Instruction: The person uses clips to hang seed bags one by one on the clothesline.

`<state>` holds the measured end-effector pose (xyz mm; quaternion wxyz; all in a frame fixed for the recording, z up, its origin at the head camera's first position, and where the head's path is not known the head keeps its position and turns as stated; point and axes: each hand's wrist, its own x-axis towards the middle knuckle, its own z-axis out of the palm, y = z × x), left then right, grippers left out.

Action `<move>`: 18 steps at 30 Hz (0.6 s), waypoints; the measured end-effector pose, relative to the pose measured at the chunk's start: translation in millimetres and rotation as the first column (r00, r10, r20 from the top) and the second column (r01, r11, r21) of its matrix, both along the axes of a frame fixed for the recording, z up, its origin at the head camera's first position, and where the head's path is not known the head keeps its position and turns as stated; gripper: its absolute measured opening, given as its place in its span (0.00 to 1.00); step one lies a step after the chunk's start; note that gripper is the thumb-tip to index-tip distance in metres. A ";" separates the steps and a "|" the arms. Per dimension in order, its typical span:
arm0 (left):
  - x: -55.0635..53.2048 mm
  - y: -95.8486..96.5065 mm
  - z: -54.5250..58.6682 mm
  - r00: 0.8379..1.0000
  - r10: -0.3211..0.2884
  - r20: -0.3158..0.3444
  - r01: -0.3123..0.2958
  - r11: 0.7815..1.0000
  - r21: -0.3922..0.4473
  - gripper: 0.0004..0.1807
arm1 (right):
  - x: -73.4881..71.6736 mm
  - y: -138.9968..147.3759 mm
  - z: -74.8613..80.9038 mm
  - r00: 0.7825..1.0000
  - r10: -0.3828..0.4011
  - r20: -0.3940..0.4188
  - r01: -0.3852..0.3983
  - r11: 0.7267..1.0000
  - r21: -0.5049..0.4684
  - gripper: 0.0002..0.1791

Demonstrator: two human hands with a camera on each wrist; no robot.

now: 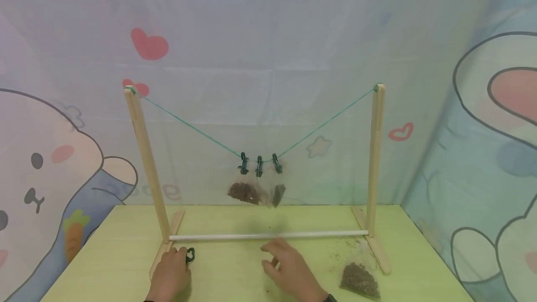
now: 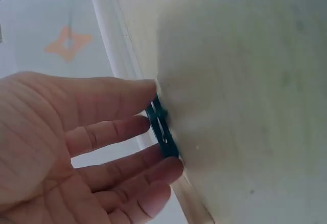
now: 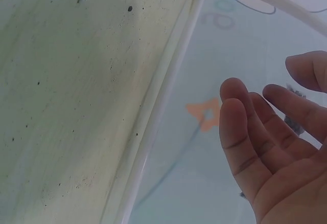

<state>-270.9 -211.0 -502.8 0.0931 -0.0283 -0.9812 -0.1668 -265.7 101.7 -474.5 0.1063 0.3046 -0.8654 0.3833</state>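
Note:
My left hand (image 1: 169,271) is low at the left, by the foot of the left post. It pinches a dark green clothespin (image 2: 162,129) between thumb and fingertips, close over the tabletop. My right hand (image 1: 290,268) hovers near the middle, just in front of the white rod; its fingers are loosely bent and hold nothing. To its right, a clear bag of brown crumbly material (image 1: 360,281) lies on the table. Three dark clothespins (image 1: 259,166) hang on a green string (image 1: 193,128), and clear bags with dark brown contents (image 1: 244,193) dangle below them.
Two wooden posts (image 1: 375,162) on flat feet carry the string and are joined low down by a white rod (image 1: 268,236). Brown crumbs dot the pale yellow table (image 1: 226,274). A printed cloth (image 1: 218,59) hangs behind and at the sides.

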 end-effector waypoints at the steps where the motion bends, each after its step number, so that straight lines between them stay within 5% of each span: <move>1: 0.4 0.3 0.2 1.000 -0.002 -0.006 0.002 1.000 -0.003 0.12 | 0.1 -0.3 -0.1 1.000 0.007 0.003 -0.007 1.000 -0.001 0.12; 10: 4.3 7.4 4.9 0.998 -0.027 -0.051 0.027 1.000 -0.004 0.13 | 1.4 -1.0 2.0 0.999 0.035 0.041 -0.036 0.999 0.011 0.11; 18: 14.3 31.1 35.7 0.982 -0.081 -0.170 0.093 0.994 0.062 0.18 | 1.8 2.6 12.8 0.999 0.031 0.017 -0.032 0.999 0.037 0.12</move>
